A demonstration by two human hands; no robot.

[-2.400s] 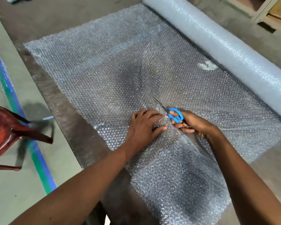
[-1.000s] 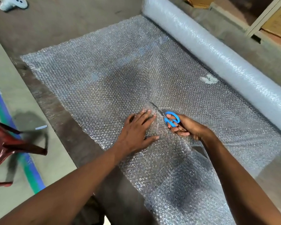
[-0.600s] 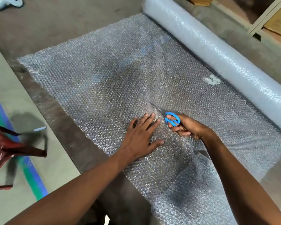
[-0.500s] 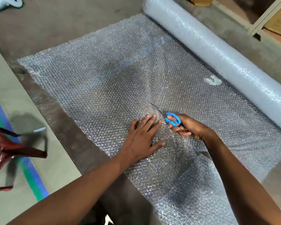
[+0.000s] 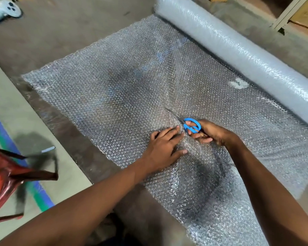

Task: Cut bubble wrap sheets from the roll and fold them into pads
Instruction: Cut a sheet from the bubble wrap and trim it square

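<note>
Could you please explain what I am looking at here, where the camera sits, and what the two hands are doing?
There is no machine here: a person works with two bare hands, and the single picture comes from a camera worn on the head, looking forward and down. A bubble wrap sheet lies unrolled on a dark work surface, with the bubble wrap roll along its far side. The left hand lies flat on the sheet, fingers straight, pressing it down. The right hand has its grip on blue-handled scissors, whose blades point away from the person into the sheet, partway across it. At the left stands a red plastic chair beside a blue and green floor stripe.
</note>
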